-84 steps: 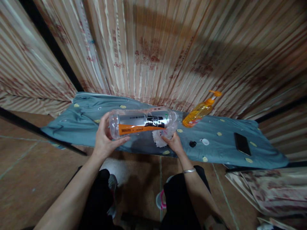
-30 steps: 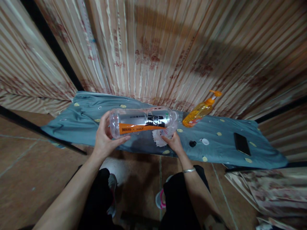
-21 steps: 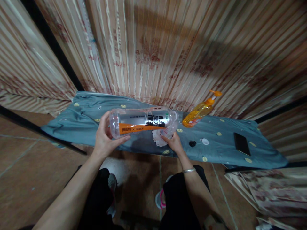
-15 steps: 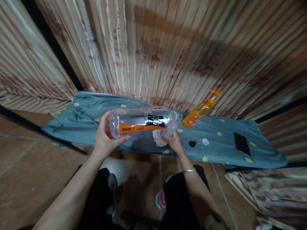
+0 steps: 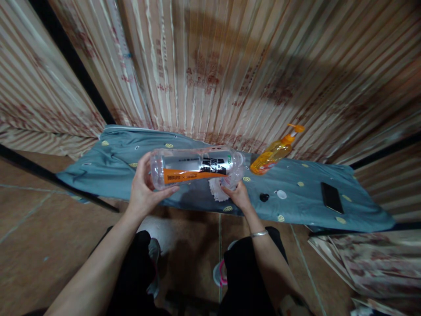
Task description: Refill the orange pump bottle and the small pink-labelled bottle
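Left hand (image 5: 143,188) gripping labelled bottle (image 5: 194,166) — long axis sideways, neck (image 5: 238,159) rightward

On the clear bottle (image 5: 197,167), I saw large black characters on the label's silver part, which I could not read with certainty, and smaller black characters on its orange band (image 5: 184,176), where only a "×" sign was legible to me. The curtain (image 5: 210,101) bore upright columns of dark red characters, too blurred to read. Print on the pump bottle (image 5: 273,154) was too small to decipher.
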